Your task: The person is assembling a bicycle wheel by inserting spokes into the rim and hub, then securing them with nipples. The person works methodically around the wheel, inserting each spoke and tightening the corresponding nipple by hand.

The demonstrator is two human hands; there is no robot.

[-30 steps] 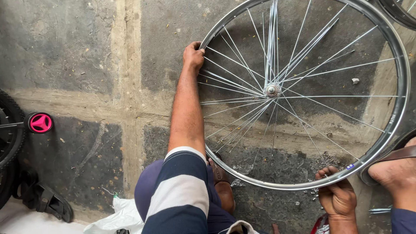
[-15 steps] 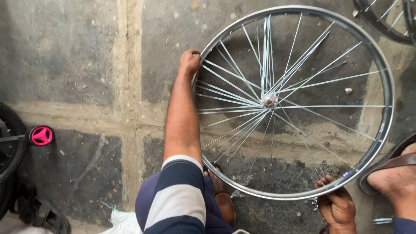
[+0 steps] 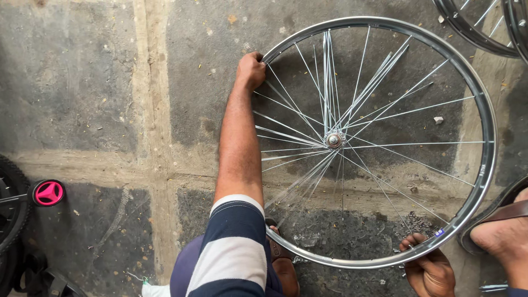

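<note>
My left hand curls around the wheel rim at upper centre, and my right hand grips its lower-right edge. Those loose spokes could tangle or bend if I tip the rim carelessly.

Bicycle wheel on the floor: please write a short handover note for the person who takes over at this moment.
Left hand grips the rim at its upper left. Right hand grips the rim at the lower right.
The bicycle wheel lies flat on the concrete floor, hub in the middle.
Done: some spokes reach the rim.
Left: several spokes sit bunched and loose, ends short of the rim.
</note>
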